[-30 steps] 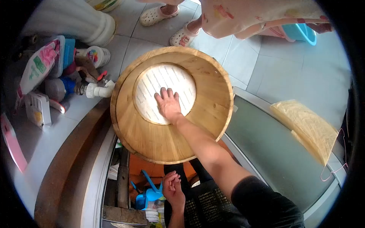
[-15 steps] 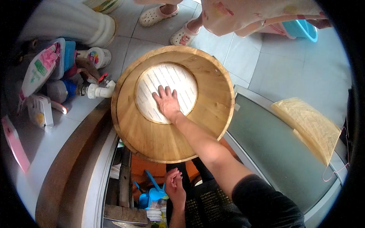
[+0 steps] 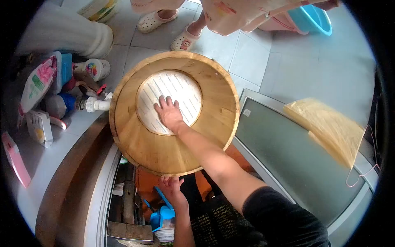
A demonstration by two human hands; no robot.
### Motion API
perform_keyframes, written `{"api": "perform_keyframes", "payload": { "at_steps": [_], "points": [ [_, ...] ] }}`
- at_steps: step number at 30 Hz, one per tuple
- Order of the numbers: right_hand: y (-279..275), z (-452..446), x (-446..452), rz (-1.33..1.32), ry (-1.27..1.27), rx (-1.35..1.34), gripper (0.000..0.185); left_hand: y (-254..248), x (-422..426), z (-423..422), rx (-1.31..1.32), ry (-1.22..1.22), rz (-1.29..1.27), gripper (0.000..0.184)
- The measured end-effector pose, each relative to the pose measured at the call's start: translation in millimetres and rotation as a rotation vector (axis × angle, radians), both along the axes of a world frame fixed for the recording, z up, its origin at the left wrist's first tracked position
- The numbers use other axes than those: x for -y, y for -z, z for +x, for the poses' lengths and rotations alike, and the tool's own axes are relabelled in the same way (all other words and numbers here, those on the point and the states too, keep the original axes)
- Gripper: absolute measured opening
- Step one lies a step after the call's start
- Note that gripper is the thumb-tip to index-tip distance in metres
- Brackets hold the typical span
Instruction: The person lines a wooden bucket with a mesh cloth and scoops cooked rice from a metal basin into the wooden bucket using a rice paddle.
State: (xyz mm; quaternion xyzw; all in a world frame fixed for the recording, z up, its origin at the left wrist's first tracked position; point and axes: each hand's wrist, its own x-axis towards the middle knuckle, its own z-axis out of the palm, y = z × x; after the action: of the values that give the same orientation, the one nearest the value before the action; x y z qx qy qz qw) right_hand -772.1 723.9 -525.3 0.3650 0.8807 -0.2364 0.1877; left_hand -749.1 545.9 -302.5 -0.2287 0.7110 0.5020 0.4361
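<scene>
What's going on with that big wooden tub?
Someone in a black top is reaching into the wooden tub. Their right hand is on the pale slatted disc inside, fingers spread. Their left hand is at the near rim; I can't tell how firmly it holds. Another person in pale clogs stands beyond the tub.

Right before me I have a wide, round, honey-brown wooden tub, its mouth facing up at me, its staved walls narrowing inward from a thick rim. A flat, whitish round disc, marked with parallel slanting dark lines, fills its bottom.
</scene>
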Motion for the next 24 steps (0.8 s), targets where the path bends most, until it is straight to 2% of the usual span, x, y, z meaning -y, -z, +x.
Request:
{"api": "perform_keyframes", "payload": {
  "at_steps": [5,7,8,10,12,14,16,18,21,24],
  "points": [
    [-6.4,-2.0,-3.6,-0.082,0.009,0.025,0.047,11.0,-11.3,-2.5,0.027,-0.124,0.068,0.053],
    [-11.8,-0.9,-5.7,-0.107,0.016,0.023,0.049,35.0,3.1,2.4,0.094,-0.194,0.031,0.055],
    [-16.2,-0.5,-6.7,-0.137,0.103,-0.029,0.051,46.5,11.8,4.0,0.129,-0.232,0.014,0.057],
    [-52.9,-4.6,-12.5,-0.202,0.278,-0.122,0.053,52.2,3.5,-2.2,0.190,-0.268,-0.023,0.052],
    [-124.6,12.5,-38.5,-0.355,0.462,-0.380,0.061,57.8,-5.4,-3.9,0.226,-0.315,0.028,0.049],
    [-176.8,55.1,-68.5,0.324,0.437,-0.605,0.061,62.2,-4.9,-6.3,0.217,-0.372,0.145,0.048],
    [-203.6,91.9,-112.4,0.590,0.589,-0.430,0.062,75.2,14.5,-5.3,0.239,-0.350,0.145,0.050],
    [-176.6,135.2,-147.3,-0.041,0.791,-0.268,0.063,78.2,15.9,-6.8,0.265,-0.305,0.137,0.050],
    [-163.6,154.8,-162.7,-0.769,0.728,-0.368,0.066,81.0,16.6,-5.6,0.205,-0.326,0.281,0.050],
    [-196.4,157.0,-159.3,-0.670,0.640,-0.200,0.064,89.9,28.9,-4.8,0.232,-0.372,0.188,0.045]
  ]
}}
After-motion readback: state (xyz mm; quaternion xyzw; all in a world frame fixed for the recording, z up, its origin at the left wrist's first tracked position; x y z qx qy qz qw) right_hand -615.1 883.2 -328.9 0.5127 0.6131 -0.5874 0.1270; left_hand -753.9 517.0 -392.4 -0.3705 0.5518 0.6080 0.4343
